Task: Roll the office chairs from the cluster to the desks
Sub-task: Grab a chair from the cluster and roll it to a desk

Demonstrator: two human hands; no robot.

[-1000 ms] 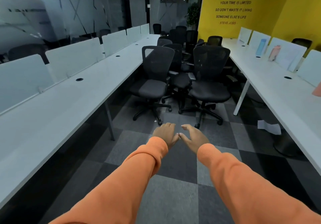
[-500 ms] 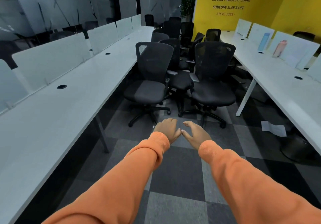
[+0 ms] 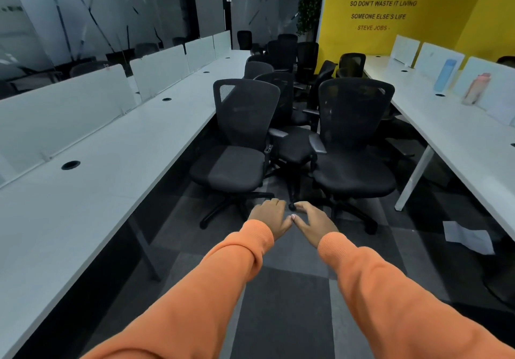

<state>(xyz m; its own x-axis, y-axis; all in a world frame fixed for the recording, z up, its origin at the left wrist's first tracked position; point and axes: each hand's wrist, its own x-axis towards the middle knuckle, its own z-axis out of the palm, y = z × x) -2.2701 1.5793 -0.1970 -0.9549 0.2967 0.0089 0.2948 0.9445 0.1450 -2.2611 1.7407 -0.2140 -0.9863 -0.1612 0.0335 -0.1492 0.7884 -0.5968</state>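
A cluster of black mesh-back office chairs fills the aisle between two long white desks. The nearest left chair (image 3: 237, 147) and nearest right chair (image 3: 355, 149) face me, with several more packed behind them. My left hand (image 3: 269, 218) and my right hand (image 3: 313, 223) are stretched out in front of me in orange sleeves, palms down, thumbs touching. Both hands are empty, a short way in front of the two front chairs and touching neither.
The left desk (image 3: 97, 180) has white dividers and round cable holes. The right desk (image 3: 457, 135) carries a blue bottle (image 3: 445, 75) and a pink bottle (image 3: 475, 88). A sheet of paper (image 3: 466, 237) lies on the grey carpet tiles. A yellow wall stands behind.
I have moved forward along the aisle, so the chairs are closer and larger. My hands keep the same pose, thumbs together.
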